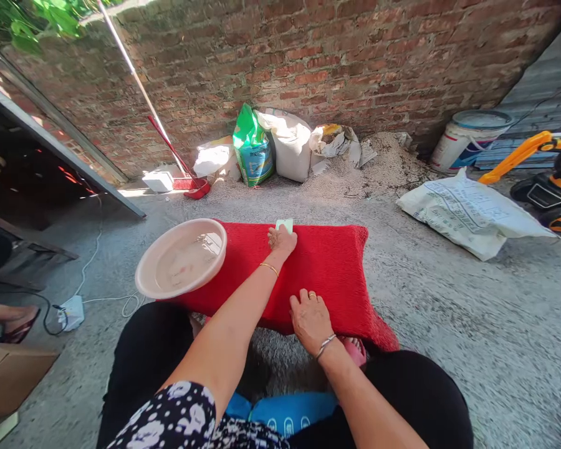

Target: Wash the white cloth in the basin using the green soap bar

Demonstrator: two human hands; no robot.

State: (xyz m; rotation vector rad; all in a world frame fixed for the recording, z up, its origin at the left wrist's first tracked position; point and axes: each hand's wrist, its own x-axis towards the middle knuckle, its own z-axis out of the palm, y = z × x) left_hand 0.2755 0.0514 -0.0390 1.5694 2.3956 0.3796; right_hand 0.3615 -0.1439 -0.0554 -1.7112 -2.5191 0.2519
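Note:
A red towel-like cloth [325, 265] lies spread over a low bench or board in front of my knees. My left hand [283, 240] is at its far edge, fingers closed on a pale green bar [285, 224] that looks like soap. Much of the bar is hidden under that hand. Nearer to me, my right hand [311, 319] rests on the cloth's front edge, its fingers slightly bent and apart, holding nothing. A pale pink basin [144, 274] with water in it stands at the cloth's left end.
Along the brick wall stand a green-and-blue bag [255, 153], a white sack [293, 149] and a red dustpan [197, 189]. To the right are a white sack [477, 212], a bucket [467, 143] and an orange-and-black machine [549, 181]. A power strip [71, 313] with cords and another person's foot [21, 321] are at left.

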